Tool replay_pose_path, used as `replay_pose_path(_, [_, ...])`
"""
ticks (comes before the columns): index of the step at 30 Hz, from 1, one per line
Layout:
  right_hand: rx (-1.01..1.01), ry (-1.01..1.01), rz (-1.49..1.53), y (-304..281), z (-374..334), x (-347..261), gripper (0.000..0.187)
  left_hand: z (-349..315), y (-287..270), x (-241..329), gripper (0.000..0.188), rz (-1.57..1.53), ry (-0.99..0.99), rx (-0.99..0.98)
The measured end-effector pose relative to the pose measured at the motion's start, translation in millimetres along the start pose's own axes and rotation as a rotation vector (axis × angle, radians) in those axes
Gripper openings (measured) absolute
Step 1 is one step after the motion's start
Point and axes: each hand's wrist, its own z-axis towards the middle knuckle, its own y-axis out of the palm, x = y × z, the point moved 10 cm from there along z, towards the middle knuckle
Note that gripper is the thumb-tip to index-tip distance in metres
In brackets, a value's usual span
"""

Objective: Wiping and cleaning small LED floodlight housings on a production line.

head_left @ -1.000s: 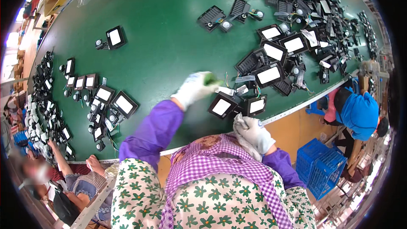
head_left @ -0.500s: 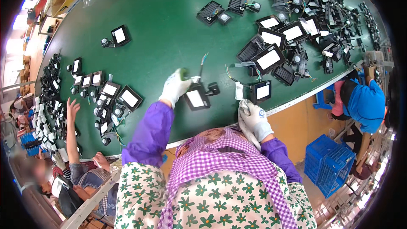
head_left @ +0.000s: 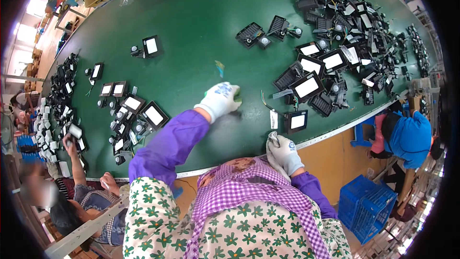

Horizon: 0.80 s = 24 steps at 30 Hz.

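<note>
My left hand, in a white glove with green fingertips, is over the middle of the green table with its fingers curled. What it holds, if anything, is blurred; a dark smear shows beside the fingers and blurred coloured wire ends show beyond them. My right hand, also gloved, grips a grey cloth at the table's near edge. Just beyond it lies a small black floodlight with a white panel, its cable carrying a white tag.
A large heap of black floodlights covers the right side. A smaller group lies on the left, and a single floodlight farther off. A co-worker's hand is at the left edge. Blue crates stand right, below the table.
The floodlight that was under my left hand no longer shows clearly. My left hand has moved right. The co-worker's raised hand has drawn down and left; my right hand keeps the cloth.
</note>
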Motion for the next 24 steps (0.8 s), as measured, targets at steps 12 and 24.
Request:
replay_pose_path(12, [0.405, -0.267, 0.203, -57.8, 22.5, -63.1, 0.021, -94.5, 29.7, 42.4, 0.028, -0.286, 0.253, 0.411])
replay_pose_path(24, [0.055, -0.381, -0.118, 45.3, 98.1, -150.1, 0.032, -72.0, 58.0, -157.7, 0.030, -0.647, -0.616, 0.940])
